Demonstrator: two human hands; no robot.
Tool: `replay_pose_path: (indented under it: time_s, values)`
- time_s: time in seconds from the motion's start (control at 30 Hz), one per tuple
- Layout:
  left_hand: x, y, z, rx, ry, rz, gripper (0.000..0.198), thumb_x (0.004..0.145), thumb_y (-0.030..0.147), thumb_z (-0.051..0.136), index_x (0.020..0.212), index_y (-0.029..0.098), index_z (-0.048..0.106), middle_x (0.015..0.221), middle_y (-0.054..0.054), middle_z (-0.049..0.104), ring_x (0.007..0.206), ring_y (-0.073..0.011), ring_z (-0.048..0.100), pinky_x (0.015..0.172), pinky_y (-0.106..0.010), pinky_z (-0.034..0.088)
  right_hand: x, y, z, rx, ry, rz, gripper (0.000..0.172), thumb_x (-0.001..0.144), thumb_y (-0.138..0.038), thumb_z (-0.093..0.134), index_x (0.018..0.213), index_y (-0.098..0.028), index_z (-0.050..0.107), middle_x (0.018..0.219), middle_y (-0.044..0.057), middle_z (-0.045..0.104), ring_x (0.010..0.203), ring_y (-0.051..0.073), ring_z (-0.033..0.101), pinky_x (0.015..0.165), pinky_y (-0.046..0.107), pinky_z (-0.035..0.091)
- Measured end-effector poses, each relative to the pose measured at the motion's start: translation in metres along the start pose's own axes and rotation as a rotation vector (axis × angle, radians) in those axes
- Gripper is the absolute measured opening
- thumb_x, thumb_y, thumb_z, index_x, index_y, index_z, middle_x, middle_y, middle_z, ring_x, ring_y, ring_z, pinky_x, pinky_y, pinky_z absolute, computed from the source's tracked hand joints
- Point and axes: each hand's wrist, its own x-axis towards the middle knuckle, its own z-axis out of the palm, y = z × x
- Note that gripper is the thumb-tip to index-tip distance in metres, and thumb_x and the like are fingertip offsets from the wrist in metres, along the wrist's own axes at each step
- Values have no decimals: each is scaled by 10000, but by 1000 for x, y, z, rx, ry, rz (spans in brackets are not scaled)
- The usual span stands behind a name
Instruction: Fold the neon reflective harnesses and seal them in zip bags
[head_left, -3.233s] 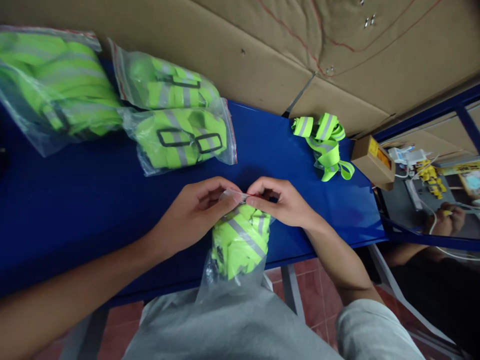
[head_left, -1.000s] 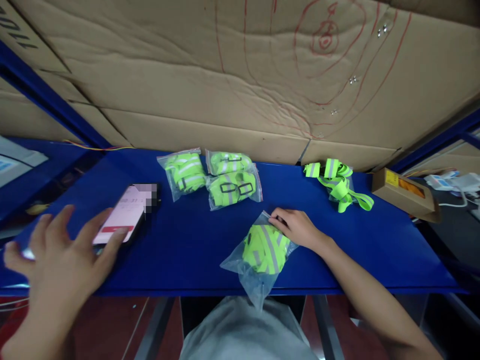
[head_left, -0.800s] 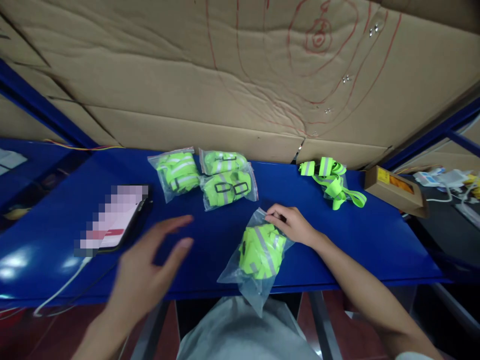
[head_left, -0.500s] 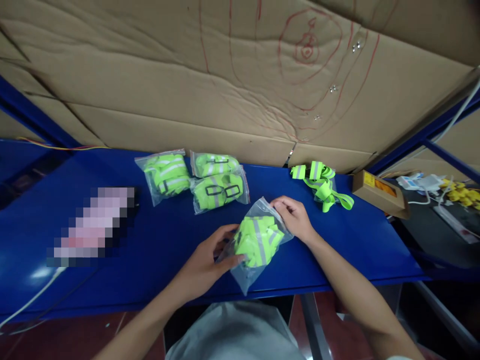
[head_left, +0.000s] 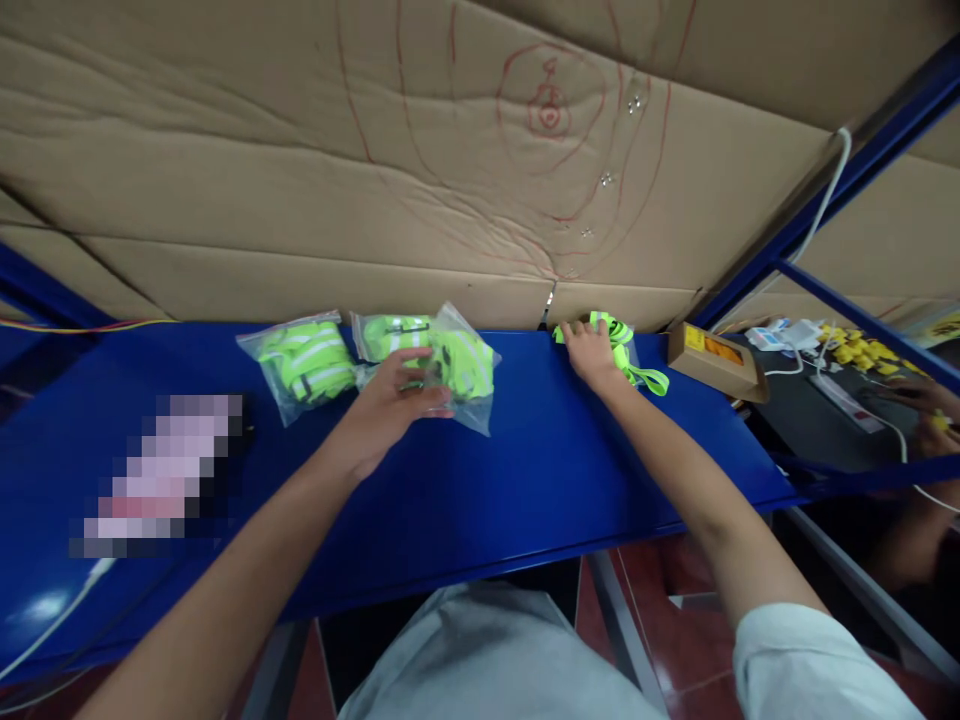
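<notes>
My left hand (head_left: 390, 400) holds a clear bag of neon-yellow reflective straps (head_left: 461, 368) and sets it against the other filled bags at the back of the blue table (head_left: 540, 470). One filled bag (head_left: 304, 362) lies to the left, another bag (head_left: 390, 335) sits behind my fingers. My right hand (head_left: 589, 352) reaches to the back right and lies on a loose bundle of neon-yellow reflective straps (head_left: 626, 350); its fingers curl over the bundle.
A cardboard wall (head_left: 450, 180) closes off the back of the table. A small brown box (head_left: 712, 358) sits at the right end. A phone (head_left: 161, 470) with a white cable lies at the left. Another person's hand (head_left: 926, 400) works at the neighbouring bench.
My left hand has carried the filled bag from the table's front to the pile at the back. My right hand let go of it and moved right onto the loose straps.
</notes>
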Motion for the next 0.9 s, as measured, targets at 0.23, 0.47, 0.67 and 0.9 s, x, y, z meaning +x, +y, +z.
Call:
replay_pose_path:
  time_s: [0.23, 0.47, 0.67, 0.9]
  values:
    - [-10, -11, 35, 757, 6, 284, 446, 903, 243, 603, 1343, 196, 552, 1514, -199, 427, 1086, -329, 675, 934, -577, 571, 0, 29, -51, 148, 102, 113, 497, 1079, -348, 301, 1474, -110, 486, 1207, 231, 733, 1120, 351, 697, 964, 443, 465]
    - [0, 34, 69, 860, 22, 593, 621, 928, 425, 680, 1475, 244, 448, 1452, -142, 561, 1324, -358, 567, 1065, -533, 503, -41, 20, -128, 798, 428, -321, 495, 1031, -506, 475, 1408, -203, 578, 1407, 115, 657, 1298, 290, 614, 1113, 447, 465]
    - [36, 76, 74, 303, -272, 678, 987, 694, 423, 916, 1485, 242, 353, 1451, -130, 555, 1302, -300, 588, 1022, -407, 548, -54, -27, -162, 1144, 239, -516, 640, 977, -599, 561, 1506, -259, 441, 1370, 75, 649, 1144, 229, 673, 1005, 403, 562]
    - [43, 86, 53, 161, -288, 498, 835, 679, 417, 925, 1357, 250, 466, 1271, -84, 663, 1084, -256, 690, 816, -343, 619, -50, -32, -170, 1048, 138, -533, 748, 874, -607, 709, 1469, -215, 483, 1398, 113, 608, 1220, 269, 606, 1069, 445, 519]
